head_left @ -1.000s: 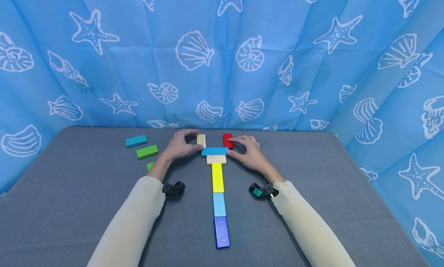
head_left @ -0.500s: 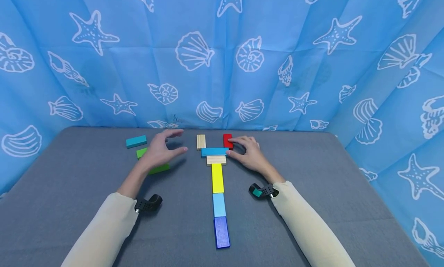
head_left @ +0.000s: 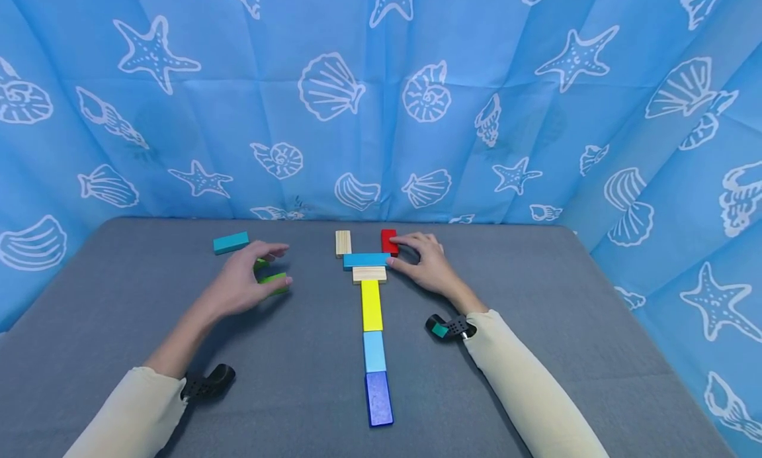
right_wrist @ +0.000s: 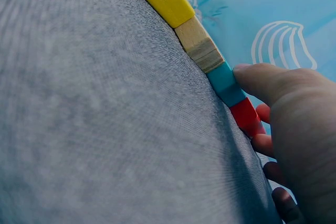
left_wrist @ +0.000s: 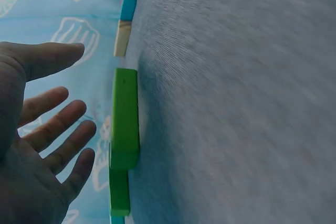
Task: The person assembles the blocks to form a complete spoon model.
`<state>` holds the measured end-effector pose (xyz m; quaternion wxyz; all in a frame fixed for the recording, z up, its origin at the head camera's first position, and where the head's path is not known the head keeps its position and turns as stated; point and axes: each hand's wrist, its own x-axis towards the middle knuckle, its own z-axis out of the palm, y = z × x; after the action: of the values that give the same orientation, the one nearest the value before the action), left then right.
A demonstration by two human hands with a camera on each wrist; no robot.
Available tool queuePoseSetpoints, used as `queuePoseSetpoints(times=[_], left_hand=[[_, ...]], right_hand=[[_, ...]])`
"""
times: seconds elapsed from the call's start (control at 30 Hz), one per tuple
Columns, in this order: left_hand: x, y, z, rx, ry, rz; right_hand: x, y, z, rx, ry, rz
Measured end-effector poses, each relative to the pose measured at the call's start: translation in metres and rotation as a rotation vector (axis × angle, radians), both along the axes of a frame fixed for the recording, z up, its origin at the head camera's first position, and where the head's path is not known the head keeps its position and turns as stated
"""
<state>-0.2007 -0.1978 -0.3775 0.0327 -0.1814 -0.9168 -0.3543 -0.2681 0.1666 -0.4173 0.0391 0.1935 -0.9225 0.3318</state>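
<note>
My left hand [head_left: 238, 282], fingers spread and thumb apart, hovers over two green blocks at the left. It partly hides them in the head view, while the left wrist view shows the nearer green block [left_wrist: 125, 114] beyond the fingertips. My right hand [head_left: 428, 263] rests beside the pattern: its fingertips touch the red block [head_left: 388, 241] and its thumb tip is at the right end of the blue crosswise block [head_left: 366, 260]. A plain wooden block [head_left: 342, 243] stands lengthwise off the blue block's other end. Below lies a second wooden block [head_left: 369, 274], crosswise.
A straight line runs toward the near edge: a yellow block [head_left: 372, 306], a light blue block [head_left: 374, 352] and a dark blue block [head_left: 379, 398]. A teal block [head_left: 231, 242] lies behind my left hand. Behind the grey table [head_left: 536, 352] hangs a blue shell-print curtain [head_left: 381, 147].
My left hand has left the wooden block's side and moved left to the green blocks, still holding nothing. My right hand has stayed at the red block.
</note>
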Motion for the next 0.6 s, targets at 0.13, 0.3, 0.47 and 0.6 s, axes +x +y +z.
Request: queuePoseSetpoints(times=[0.13,0.3,0.47,0.6], left_hand=[[0.009,-0.006,0.000,-0.023,0.006,-0.009],[0.017,-0.016,-0.004,-0.034,0.003,-0.004],[0.023,-0.022,-0.005,-0.053,-0.014,0.020],[0.025,-0.024,-0.006,-0.059,-0.025,0.047]], right_hand=[[0.000,0.000,0.000,0.003,0.002,0.001],[0.001,0.000,0.001,-0.005,0.019,0.011],[0.001,-0.001,0.002,-0.003,0.018,0.011],[0.001,0.000,0.002,0.004,0.015,0.004]])
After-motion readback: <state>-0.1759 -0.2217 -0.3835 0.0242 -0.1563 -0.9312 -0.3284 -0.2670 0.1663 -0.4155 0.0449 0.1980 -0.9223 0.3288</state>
